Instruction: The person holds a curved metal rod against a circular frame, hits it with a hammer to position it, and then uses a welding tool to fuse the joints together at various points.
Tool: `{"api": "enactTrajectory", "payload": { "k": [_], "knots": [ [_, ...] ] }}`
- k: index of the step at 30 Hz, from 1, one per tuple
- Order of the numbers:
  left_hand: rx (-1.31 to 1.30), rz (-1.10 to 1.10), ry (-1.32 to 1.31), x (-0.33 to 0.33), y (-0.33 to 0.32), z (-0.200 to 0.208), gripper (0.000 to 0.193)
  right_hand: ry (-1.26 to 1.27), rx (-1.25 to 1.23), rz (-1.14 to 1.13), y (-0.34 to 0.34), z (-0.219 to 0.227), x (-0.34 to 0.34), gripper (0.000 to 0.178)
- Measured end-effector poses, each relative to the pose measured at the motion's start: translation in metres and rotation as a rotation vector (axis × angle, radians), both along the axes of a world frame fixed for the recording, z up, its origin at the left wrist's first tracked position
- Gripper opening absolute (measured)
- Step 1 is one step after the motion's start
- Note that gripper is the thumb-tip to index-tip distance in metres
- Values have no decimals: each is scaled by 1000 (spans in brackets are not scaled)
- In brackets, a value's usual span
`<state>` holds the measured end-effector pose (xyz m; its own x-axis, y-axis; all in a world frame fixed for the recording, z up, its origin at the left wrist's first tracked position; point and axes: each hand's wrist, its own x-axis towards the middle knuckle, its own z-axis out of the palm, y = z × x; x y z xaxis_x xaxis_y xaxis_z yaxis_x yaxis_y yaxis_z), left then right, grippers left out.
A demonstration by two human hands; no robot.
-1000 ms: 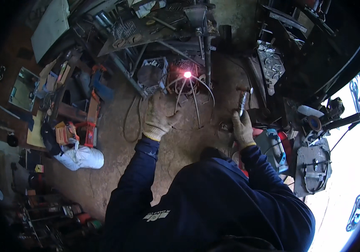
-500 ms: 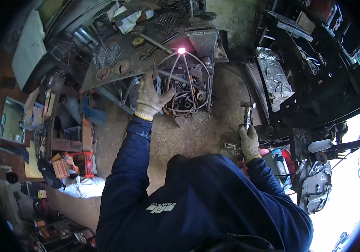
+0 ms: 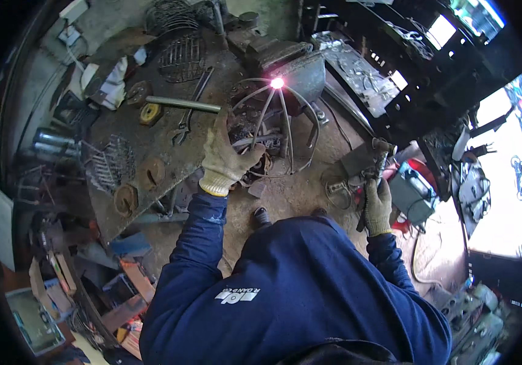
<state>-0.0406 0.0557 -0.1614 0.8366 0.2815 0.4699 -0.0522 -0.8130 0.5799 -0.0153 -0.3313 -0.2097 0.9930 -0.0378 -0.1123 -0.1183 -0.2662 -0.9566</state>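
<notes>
My left hand (image 3: pixel 225 157), in a pale work glove, is at the left side of a dome-shaped metal rod frame (image 3: pixel 287 125). Its thumb lies against one rod and the fingers close about the frame's left side; the exact grip is partly hidden. Curved rods meet at the top in a joint (image 3: pixel 278 83) that glows pinkish-white. A bent ring runs round the frame's lower end. Low on the right, my gloved right hand (image 3: pixel 377 208) is closed on a hammer (image 3: pixel 384 146), held upright with its head above the fist and apart from the frame.
A dark metal workbench (image 3: pixel 182 155) at left carries an adjustable wrench (image 3: pixel 195 103), a pipe (image 3: pixel 182 104), a yellow round piece (image 3: pixel 150 114) and wire grates (image 3: pixel 182 56). A large vise-like block (image 3: pixel 300 70) stands behind the frame. A grey-green machine (image 3: pixel 412 193) sits beyond my right hand.
The view has turned, so the bench shows larger at left. My right hand and the hammer appear further right. The frame stays beside my left hand, its top still glowing.
</notes>
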Motion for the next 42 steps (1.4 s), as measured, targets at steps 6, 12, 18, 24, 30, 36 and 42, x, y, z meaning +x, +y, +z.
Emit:
{"api": "enactTrajectory", "payload": {
  "k": [6, 12, 18, 24, 30, 36, 42],
  "knots": [
    [20, -128, -91, 7, 21, -5, 106, 23, 160, -30, 35, 16, -29, 22],
    [-19, -151, -97, 22, 28, -2, 105, 37, 162, -45, 56, 15, -28, 23],
    [-10, -141, -129, 33, 33, -3, 109, -153, -19, 93, 72, 38, -13, 34],
    [2, -123, -99, 37, 29, -3, 110, -246, -261, 216, 118, 139, 23, 38],
    [59, -114, -124, 37, 31, -9, 111, -351, -388, 341, 166, 183, 39, 40],
    [67, -121, -169, 37, 31, -5, 107, -294, -699, 383, 182, 177, 42, 43],
    [80, -128, -178, 36, 29, -11, 112, -500, -672, 288, 177, 157, 39, 38]
  ]
}}
